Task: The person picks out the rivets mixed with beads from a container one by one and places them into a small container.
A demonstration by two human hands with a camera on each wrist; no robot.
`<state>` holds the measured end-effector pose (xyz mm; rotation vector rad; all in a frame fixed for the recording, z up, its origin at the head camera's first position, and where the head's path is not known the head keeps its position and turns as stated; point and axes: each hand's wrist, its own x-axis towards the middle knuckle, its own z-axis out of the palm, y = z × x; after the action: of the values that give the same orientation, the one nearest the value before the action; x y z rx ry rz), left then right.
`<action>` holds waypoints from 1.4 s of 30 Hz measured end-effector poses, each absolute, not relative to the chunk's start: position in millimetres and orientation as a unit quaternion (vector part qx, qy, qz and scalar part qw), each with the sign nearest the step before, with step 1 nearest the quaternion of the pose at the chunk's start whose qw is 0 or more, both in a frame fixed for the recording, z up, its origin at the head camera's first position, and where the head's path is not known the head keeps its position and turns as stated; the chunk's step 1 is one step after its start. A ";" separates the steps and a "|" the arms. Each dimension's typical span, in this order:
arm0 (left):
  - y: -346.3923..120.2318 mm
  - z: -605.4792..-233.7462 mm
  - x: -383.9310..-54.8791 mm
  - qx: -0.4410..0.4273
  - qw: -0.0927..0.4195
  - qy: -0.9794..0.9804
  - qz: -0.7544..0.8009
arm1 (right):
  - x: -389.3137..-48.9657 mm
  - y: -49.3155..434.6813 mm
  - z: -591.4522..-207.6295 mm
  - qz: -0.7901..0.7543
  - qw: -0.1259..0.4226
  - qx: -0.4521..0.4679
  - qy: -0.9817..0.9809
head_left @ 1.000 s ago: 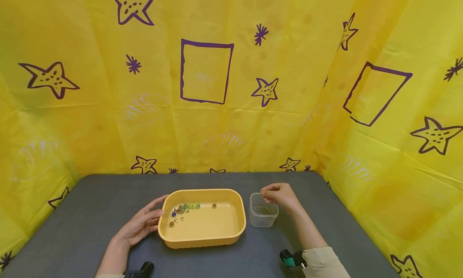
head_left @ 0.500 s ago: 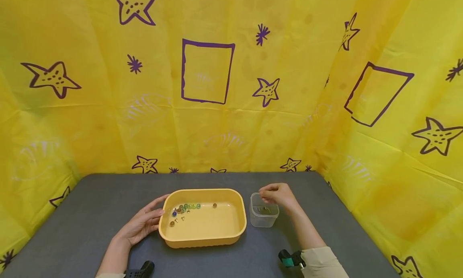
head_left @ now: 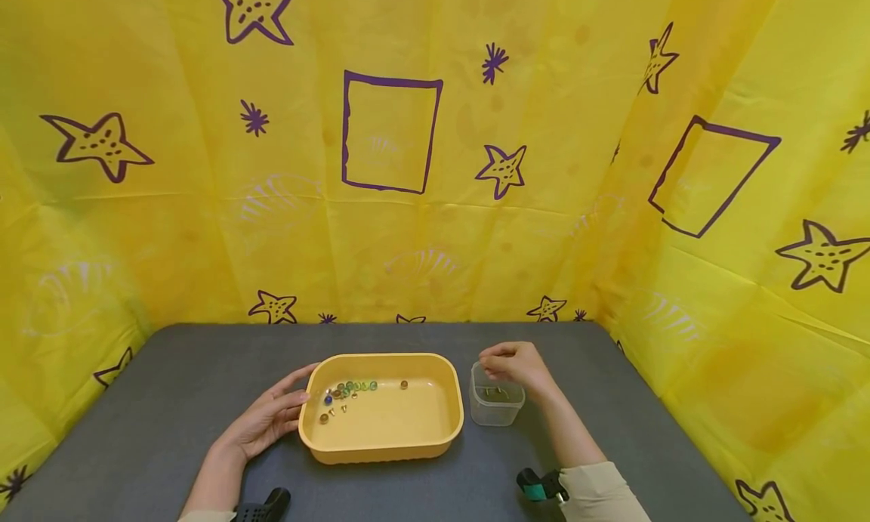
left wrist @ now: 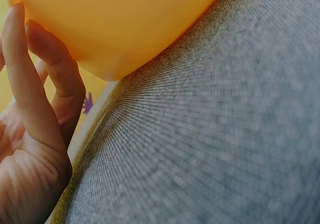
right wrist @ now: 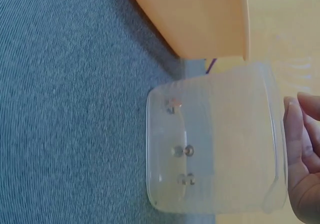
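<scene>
My left hand (head_left: 268, 420) holds the left end of a yellow plastic tray (head_left: 381, 455), thumb at the rim and fingers against the outer wall. Inside the tray lie glass marbles (head_left: 357, 387), mostly green and brown with one dark blue, and several small brass-coloured screws (head_left: 331, 412). To the right of the tray stands a clear plastic box (right wrist: 240, 144) with small metal screws (right wrist: 188, 150) on its bottom. Over the box's far rim is my right hand (head_left: 519, 367), fingers loosely curled and tips close together, with nothing visible between them.
A dark grey cloth-covered table (head_left: 204, 356) bears the tray and box, which stand close side by side. Yellow patterned curtains (head_left: 408, 235) enclose the back and sides. One brown marble (head_left: 404, 384) lies apart near the tray's right.
My right hand has shifted a little left over the box. More metal pieces show inside the box than a second ago. The left hand and tray have stayed in place.
</scene>
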<state>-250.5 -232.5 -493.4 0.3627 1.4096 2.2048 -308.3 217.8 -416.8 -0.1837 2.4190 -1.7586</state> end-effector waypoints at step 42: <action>-231.7 -492.6 -250.0 0.127 0.242 0.525 0.806 | -301.8 137.0 -421.0 -0.602 0.093 -0.115 0.784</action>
<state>-250.0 -231.7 -492.6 0.3473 1.4345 2.2052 -301.8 137.0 -421.0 -0.3411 2.3282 -1.7873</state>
